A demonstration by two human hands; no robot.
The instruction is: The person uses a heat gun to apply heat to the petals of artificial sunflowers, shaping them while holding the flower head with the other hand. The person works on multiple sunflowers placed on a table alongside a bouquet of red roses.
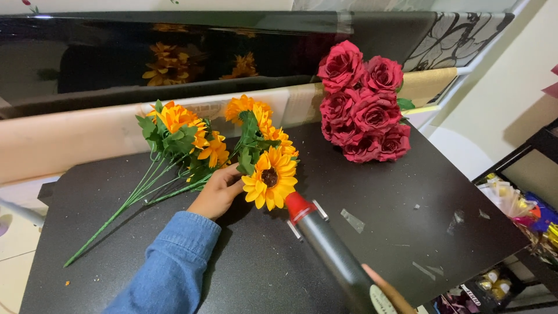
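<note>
Left hand [218, 191] with grip clenched on sunflower stem [247, 152], bloom just right of fingers, right hand [390, 292] grasping grey red-tipped tool [331, 247] pointed at bloom, black counter [407, 227]

Matt black tabletop [378, 192]; denim sleeve [168, 267]

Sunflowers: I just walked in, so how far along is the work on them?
Done: nothing looks finished. In hand: the left hand grips a sunflower stem while the right hand aims a red-tipped heat gun at its bloom. Left: the second sunflower bunch and the red roses lie untouched on the black table.
</note>
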